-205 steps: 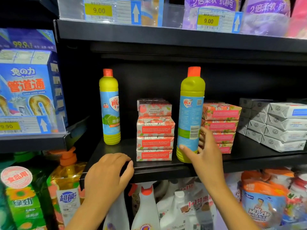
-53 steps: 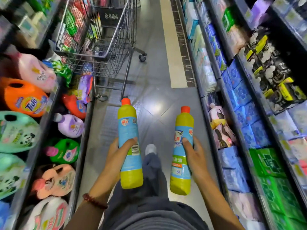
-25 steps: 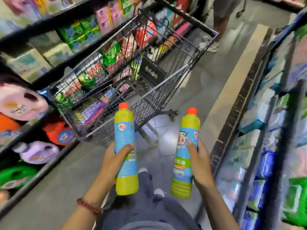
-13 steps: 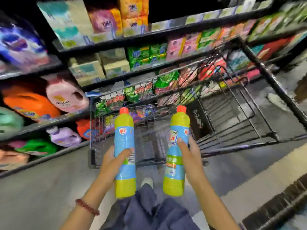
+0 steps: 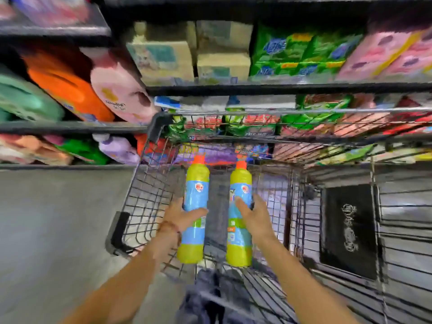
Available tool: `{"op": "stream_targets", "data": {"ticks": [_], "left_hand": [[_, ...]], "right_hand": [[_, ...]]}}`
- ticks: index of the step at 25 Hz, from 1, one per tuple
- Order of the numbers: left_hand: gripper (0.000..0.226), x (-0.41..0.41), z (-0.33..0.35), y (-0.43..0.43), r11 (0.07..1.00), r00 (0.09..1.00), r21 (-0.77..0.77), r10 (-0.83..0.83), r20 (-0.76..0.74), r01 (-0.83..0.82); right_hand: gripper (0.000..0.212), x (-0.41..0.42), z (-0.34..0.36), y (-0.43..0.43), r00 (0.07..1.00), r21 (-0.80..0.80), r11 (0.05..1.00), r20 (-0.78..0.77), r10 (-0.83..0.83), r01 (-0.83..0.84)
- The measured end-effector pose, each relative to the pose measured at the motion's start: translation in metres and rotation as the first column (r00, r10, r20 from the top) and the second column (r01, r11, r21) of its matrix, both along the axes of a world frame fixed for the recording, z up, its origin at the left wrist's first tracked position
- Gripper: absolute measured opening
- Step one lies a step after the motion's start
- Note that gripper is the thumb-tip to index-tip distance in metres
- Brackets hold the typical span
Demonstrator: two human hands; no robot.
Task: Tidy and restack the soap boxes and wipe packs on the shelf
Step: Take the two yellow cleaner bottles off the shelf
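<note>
My left hand [image 5: 181,213] grips a yellow-green bottle with a blue label and orange cap [image 5: 195,199]. My right hand [image 5: 253,216] grips a second bottle of the same kind [image 5: 240,183]. Both bottles are upright, held side by side over the basket of a wire shopping cart [image 5: 145,202]. The soap boxes and wipe packs of the earlier shelf are out of view.
The cart stands right in front of me, against shelves of laundry goods: an orange jug [image 5: 67,87], a pink jug [image 5: 119,90], green packs [image 5: 299,52] and pink packs [image 5: 388,54]. A black sign [image 5: 348,230] hangs on the cart at right. Grey floor [image 5: 53,218] lies to the left.
I have turned from the soap shelf to the cart across the aisle, carrying both bottles. In the last half second the bottles moved forward over the cart basket.
</note>
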State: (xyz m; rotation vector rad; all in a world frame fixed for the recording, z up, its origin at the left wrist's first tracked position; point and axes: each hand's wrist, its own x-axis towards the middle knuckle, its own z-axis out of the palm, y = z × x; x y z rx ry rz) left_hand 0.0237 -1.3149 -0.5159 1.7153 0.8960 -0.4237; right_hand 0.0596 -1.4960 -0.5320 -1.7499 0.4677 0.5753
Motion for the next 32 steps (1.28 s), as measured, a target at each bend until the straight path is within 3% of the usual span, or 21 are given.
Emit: {"op": "stream_targets", "data": {"ticks": [3,11,14,19,23,27,29,32], "left_hand": [[0.029,0.014,-0.064,0.004,0.991,0.986,0.101,-0.074,-0.149,0.09],[0.033,0.025,-0.157,0.012,0.889,0.923,0.273,-0.31,-0.229,0.367],[0.05,0.021,-0.172,0.008,0.893,0.91,0.265,-0.28,-0.307,0.364],[0.057,0.016,-0.177,0.002,0.891,0.905,0.286,-0.247,-0.346,0.353],[0.056,0.019,-0.162,0.006,0.842,0.868,0.307,-0.32,-0.379,0.444],[0.05,0.02,-0.104,0.022,0.779,0.814,0.255,-0.502,-0.292,0.572],[0.045,0.011,-0.053,0.033,0.698,0.76,0.302,-0.604,-0.24,0.65],[0.037,-0.024,0.03,0.048,0.569,0.706,0.476,-0.687,-0.172,0.671]], "right_hand": [[0.032,0.009,-0.066,0.011,0.994,-0.109,0.989,-0.06,0.095,-0.101],[0.04,0.01,-0.163,0.04,0.985,-0.252,0.957,-0.126,0.115,-0.144],[0.044,0.007,-0.174,0.046,0.984,-0.292,0.942,-0.103,0.142,-0.166],[0.047,0.005,-0.172,0.056,0.963,-0.354,0.896,-0.121,0.239,-0.267],[0.042,0.005,-0.153,0.055,0.923,-0.343,0.858,-0.191,0.334,-0.382],[0.018,0.004,-0.094,0.039,0.761,-0.427,0.645,-0.195,0.619,-0.634],[0.026,-0.005,-0.047,0.032,0.64,-0.484,0.506,-0.161,0.751,-0.714],[0.03,-0.029,0.033,0.025,0.575,-0.547,0.462,-0.043,0.817,-0.698]]}}
